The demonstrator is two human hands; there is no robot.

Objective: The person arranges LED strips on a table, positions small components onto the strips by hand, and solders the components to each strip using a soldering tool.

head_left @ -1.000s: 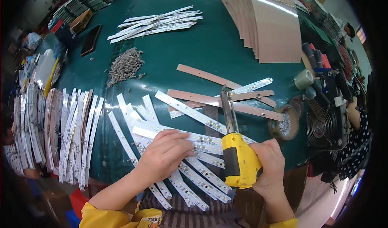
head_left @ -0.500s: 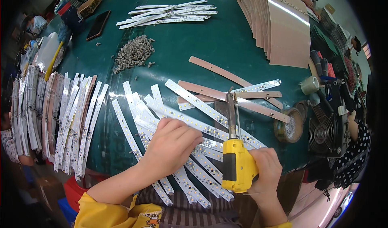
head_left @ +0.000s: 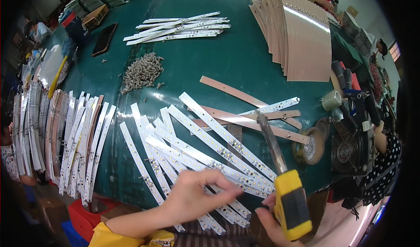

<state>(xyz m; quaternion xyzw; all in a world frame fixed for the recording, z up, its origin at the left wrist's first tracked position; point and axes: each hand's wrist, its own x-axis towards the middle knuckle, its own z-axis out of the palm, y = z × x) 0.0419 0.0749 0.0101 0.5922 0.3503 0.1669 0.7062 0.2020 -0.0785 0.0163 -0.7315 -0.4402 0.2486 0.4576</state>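
My right hand, at the lower right, holds a yellow and black soldering gun by its body. The gun's long metal tip points away from me, toward a crossing of copper-coloured strips. My left hand hovers over the near ends of the white LED strips, thumb and forefinger drawn together; whatever is between them is too small or hidden to name. Several of these LED strips lie fanned out, overlapping, with small components at their near parts.
Stacked LED strips fill the left side. A pile of small metal parts, more white strips and a phone lie farther back. At right are copper-coloured panels, a tape roll, a round container and a fan.
My left hand has let go of an LED strip, which now lies among the others, and has moved nearer to me. The soldering gun has swung right and toward me, its tip off the strips' crossing.
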